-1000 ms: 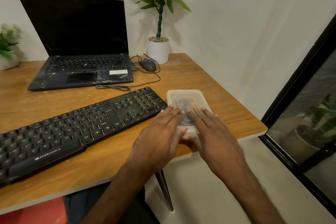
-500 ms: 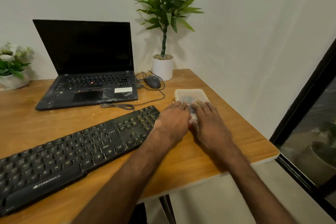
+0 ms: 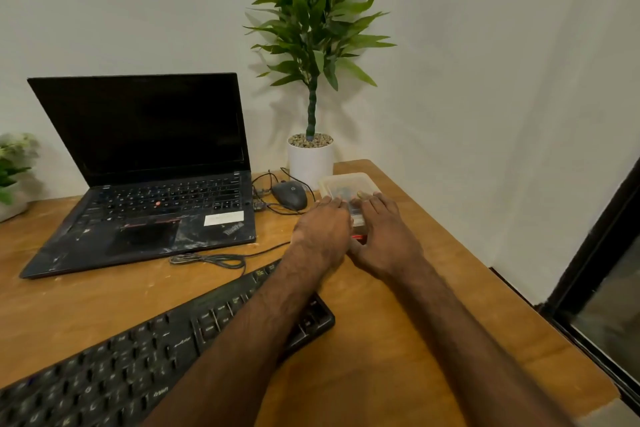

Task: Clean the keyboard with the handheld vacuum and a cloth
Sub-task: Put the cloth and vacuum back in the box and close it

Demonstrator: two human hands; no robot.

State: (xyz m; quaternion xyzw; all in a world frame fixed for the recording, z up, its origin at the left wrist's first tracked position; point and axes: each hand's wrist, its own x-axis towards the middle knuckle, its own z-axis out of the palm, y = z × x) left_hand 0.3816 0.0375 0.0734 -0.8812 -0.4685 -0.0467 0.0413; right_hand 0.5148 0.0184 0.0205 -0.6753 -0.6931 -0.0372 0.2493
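1. Black keyboard, nearest, is crossed by the left forearm; it could be dragged askew.
2. Just beyond the keyboard, a plastic box is pressed by left hand and right hand, fingers flat (contents unclear); the mouse could be struck.
3. Wooden desk; white wall far beyond the keyboard.

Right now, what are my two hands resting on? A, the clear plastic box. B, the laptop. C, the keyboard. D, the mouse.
A: the left hand and the right hand both lie flat on the lid of the clear box, which sits to the right of the mouse.
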